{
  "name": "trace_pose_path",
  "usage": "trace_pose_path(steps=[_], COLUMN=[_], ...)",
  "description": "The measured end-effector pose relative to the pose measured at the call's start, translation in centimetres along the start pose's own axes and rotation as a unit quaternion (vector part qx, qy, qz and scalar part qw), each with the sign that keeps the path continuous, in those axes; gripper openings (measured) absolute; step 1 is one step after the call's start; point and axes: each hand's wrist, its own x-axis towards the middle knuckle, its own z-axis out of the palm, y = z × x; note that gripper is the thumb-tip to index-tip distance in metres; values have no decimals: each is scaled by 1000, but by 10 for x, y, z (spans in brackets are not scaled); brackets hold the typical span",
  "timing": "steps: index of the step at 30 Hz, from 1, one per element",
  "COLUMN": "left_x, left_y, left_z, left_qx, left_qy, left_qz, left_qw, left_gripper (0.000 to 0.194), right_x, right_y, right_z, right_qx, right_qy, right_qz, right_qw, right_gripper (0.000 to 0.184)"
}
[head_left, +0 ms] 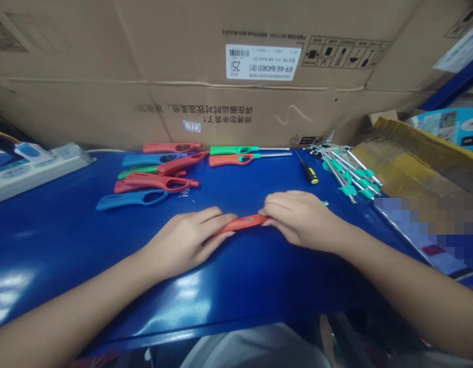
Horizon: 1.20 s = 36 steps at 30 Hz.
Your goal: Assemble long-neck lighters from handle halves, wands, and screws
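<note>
Above the blue table, my left hand (pixel 188 237) and my right hand (pixel 303 220) are both closed on an orange-red utility lighter (pixel 244 223). The left fingers pinch its left end, and the right fingers wrap its right end. Only the middle of its body shows, with a small green spot on it. A teal and metal tip (pixel 325 203) shows just beyond my right hand; I cannot tell whether it belongs to this lighter. Behind my left hand lie several lighter handles, among them a blue handle (pixel 131 200) and a red handle (pixel 154 182).
A green lighter (pixel 230 150) and an orange lighter (pixel 229 160), both with metal tubes, lie near the cardboard wall (pixel 182 97). A screwdriver (pixel 310 173), metal tubes with teal parts (pixel 345 179) and small screws (pixel 184 193) lie around. A power strip (pixel 40 166) is at left.
</note>
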Motion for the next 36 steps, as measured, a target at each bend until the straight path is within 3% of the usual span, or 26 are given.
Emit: trace_pose_path(steps=[3,7,9,16,20,26,32,36], left_x=[0,2,2,4,3,2,2,1], left_y=[-1,-3,-4,-5,-6,-1,4,6], left_z=[-3,-7,-8,-9,-8,-4,-5,-4], left_qx=[3,28,36,39,31,-52,-181,-177], left_qy=[3,6,1,-7,-5,-14,6,12], left_qz=[-23,-53,-73,-101,-95,-67,-76,-62], left_qw=[1000,998,997,994,995,996,980,982], left_gripper=[31,32,32,32,31,30,17,16], right_x=[0,-6,-10,-22,-17,-3,-4,-5], right_y=[5,20,31,63,58,26,18,15], right_z=[-3,-8,-11,-19,-18,-2,5,3], right_qx=[3,-19,-42,-110,-39,111,127,121], right_qy=[-10,-32,-39,-61,-34,-9,51,49], right_qz=[22,64,91,161,120,47,-3,-10], right_qw=[1000,997,994,979,991,993,991,991], right_gripper=[23,50,54,18,12,15,17,17])
